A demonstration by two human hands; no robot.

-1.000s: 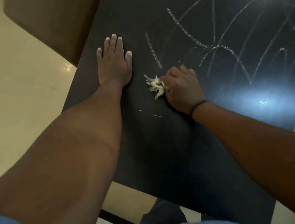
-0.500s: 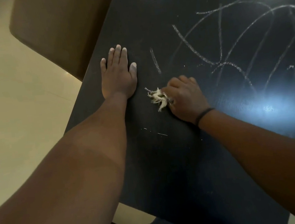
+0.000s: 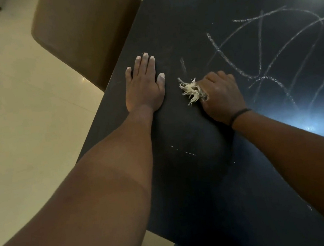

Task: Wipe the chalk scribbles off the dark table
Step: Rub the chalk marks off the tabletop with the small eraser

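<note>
White chalk scribbles point(image 3: 266, 52) cross the far right part of the dark table point(image 3: 194, 180). A short single chalk stroke point(image 3: 183, 65) stands just left of them. My right hand point(image 3: 220, 95) grips a frayed pale rag point(image 3: 191, 90) and holds it down on the tabletop, below the short stroke. Only the rag's fringe sticks out to the left of my fist. My left hand point(image 3: 144, 84) lies flat on the table near its left edge, fingers straight and together.
A brown chair point(image 3: 85, 34) stands at the table's left side on the pale tiled floor point(image 3: 14, 120). A few small white flecks point(image 3: 189, 153) lie on the near tabletop. Light glare marks the right of the table.
The short chalk stroke above the rag has grown fainter and shorter. My right hand with the rag has shifted slightly; the left hand stays flat in place.
</note>
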